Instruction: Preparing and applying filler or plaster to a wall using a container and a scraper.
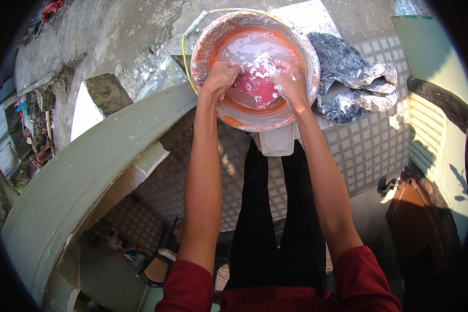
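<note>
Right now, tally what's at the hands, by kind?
Hands: 2, left hand and right hand, both gripping the cloth
Red cloth: 1
Orange basin of soapy water: 1
Grey crumpled cloth beside the basin: 1
Total: 5

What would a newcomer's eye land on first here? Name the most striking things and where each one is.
At top centre, both hands, left hand and right hand, grip a red cloth inside an orange basin of milky water. Just right of the basin lies a crumpled grey cloth on the tiled ledge. A curved pale green wall sweeps down the left side.
</note>
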A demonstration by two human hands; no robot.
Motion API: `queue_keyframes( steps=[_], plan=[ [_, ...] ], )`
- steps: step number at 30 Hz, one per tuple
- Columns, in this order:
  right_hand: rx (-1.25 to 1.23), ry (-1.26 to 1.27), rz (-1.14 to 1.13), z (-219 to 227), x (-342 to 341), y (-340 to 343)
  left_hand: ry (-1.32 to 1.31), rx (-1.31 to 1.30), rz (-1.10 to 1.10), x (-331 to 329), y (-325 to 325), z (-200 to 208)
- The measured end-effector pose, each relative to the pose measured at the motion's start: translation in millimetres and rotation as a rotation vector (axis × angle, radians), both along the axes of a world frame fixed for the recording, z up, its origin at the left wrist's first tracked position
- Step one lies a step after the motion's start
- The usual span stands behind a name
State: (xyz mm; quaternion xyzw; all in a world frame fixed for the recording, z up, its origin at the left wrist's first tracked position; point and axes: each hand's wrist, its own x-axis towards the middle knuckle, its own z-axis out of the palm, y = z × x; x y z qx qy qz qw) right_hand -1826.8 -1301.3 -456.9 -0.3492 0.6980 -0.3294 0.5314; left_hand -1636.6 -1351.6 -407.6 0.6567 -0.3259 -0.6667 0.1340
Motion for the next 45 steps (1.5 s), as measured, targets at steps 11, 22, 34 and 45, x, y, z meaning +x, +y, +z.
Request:
queue_keyframes(
  steps=[11,22,34,45],
  plan=[
    [0.009,-0.167,0.005,12,0,-4,0.21,-0.005,0.124,18,-2,-4],
    [-0.083,-0.031,0.031,-6,1,1,-0.207,-0.174,-0.143,-6,-4,-6],
    [-0.092,-0.061,0.072,21,8,0,-0.279,-0.209,-0.225,-13,-3,-7],
    [0.055,0.186,0.254,1,3,-14,-0.542,-0.582,-0.302,-56,-1,-44]
  ],
)
